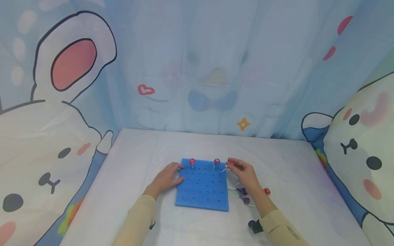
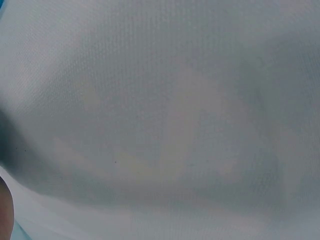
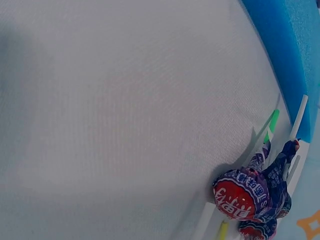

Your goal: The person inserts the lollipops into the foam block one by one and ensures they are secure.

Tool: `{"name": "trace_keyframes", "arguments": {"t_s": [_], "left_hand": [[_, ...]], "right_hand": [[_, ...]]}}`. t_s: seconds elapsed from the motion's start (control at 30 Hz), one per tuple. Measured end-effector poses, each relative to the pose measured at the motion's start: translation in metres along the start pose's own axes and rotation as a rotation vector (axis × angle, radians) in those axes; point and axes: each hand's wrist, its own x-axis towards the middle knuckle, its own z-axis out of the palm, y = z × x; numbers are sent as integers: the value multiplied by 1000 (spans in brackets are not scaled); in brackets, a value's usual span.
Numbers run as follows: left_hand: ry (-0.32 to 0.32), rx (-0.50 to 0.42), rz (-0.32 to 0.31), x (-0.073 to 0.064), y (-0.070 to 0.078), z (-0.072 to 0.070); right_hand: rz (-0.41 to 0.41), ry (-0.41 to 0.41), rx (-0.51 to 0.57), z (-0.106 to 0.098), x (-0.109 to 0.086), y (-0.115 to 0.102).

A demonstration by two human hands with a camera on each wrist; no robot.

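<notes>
A blue foam board point(image 1: 201, 189) dotted with small holes lies on the table. Two wrapped lollipops stand upright along its far edge, one pink-red point(image 1: 192, 161) at the left and one darker red point(image 1: 217, 161) right of the middle. My right hand point(image 1: 247, 177) pinches a third red lollipop point(image 1: 230, 163) by its head above the far right corner, its stick slanting down to the left toward the board. Whether the tip is in a hole, I cannot tell. My left hand point(image 1: 166, 178) touches the board's left edge with thumb and fingers spread apart.
Several loose lollipops lie right of the board under my right forearm, among them a purple one point(image 3: 237, 195) and a red one point(image 1: 266, 191). A white cloth point(image 1: 147, 147) covers the table. Printed curtains point(image 1: 215, 51) hang behind and at both sides.
</notes>
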Motion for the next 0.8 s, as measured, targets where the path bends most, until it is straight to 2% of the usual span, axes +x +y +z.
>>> {"name": "trace_keyframes", "arguments": {"t_s": [0.17, 0.3, 0.5, 0.8], "left_hand": [[-3, 2, 0, 1, -1, 1], [-4, 0, -4, 0, 0, 0], [2, 8, -8, -1, 2, -1], [20, 8, 11, -1, 1, 1]], "right_hand": [[22, -29, -52, 2, -1, -1], [5, -44, -86, 3, 0, 1], [-15, -62, -49, 10, -1, 2], [44, -56, -25, 22, -4, -4]]}}
